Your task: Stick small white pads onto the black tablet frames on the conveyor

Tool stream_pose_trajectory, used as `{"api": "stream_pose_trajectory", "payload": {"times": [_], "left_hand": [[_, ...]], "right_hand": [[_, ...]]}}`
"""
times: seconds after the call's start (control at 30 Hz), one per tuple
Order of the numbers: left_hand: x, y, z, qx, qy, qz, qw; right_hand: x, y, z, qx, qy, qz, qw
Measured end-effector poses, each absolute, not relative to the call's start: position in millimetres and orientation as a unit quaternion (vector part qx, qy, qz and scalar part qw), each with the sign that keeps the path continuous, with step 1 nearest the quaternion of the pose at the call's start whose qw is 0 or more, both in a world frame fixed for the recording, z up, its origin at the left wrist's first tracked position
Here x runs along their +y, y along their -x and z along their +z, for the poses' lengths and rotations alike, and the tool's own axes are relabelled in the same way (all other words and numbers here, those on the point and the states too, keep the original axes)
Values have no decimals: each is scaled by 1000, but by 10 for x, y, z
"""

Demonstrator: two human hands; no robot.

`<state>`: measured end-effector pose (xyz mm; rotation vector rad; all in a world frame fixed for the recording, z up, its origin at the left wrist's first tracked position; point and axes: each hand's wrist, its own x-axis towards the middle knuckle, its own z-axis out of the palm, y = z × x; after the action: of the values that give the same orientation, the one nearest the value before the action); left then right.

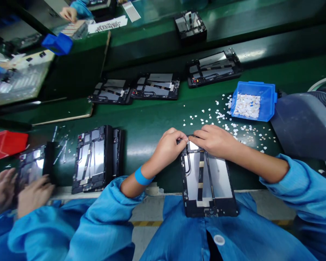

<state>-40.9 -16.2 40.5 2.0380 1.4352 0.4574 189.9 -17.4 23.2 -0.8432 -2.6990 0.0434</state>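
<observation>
An opened tablet (221,177) with bare inner parts lies before me, its lower end over the bench's front edge against my clothing. At its upper left corner my left hand (170,145) is closed, thumb and forefinger pinched together. My right hand (216,141) is also closed, its fingertips meeting the left ones at that top edge and its palm over the upper right corner. Whatever the fingertips hold is too small to make out. Small white pieces (220,116) lie scattered just beyond my hands, beside a blue bin (271,99) that holds more of them.
Opened tablets (154,87) lie in a row beyond, and another stack (91,156) stands to my left. A co-worker's hands (34,195) work at far left near a red bin (8,145). A grey machine (301,123) stands at right.
</observation>
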Motion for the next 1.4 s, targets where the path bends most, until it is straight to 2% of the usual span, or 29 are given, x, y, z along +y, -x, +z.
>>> {"api": "stream_pose_trajectory", "payload": {"times": [0.43,0.7,1.17,1.4], "left_hand": [[-278,352,346,562,-775,182,224],[-302,345,254,573,-738,230,274],[-22,314,241,603,-575,237,499],[-69,365,208,590,-621,237,459]], "right_hand": [[-173,-1899,240,-945,290,-2,151],[-177,-1902,219,-945,289,12,155],[-186,-1916,196,-942,291,1,165],[-173,-1923,173,-940,295,16,171]]}}
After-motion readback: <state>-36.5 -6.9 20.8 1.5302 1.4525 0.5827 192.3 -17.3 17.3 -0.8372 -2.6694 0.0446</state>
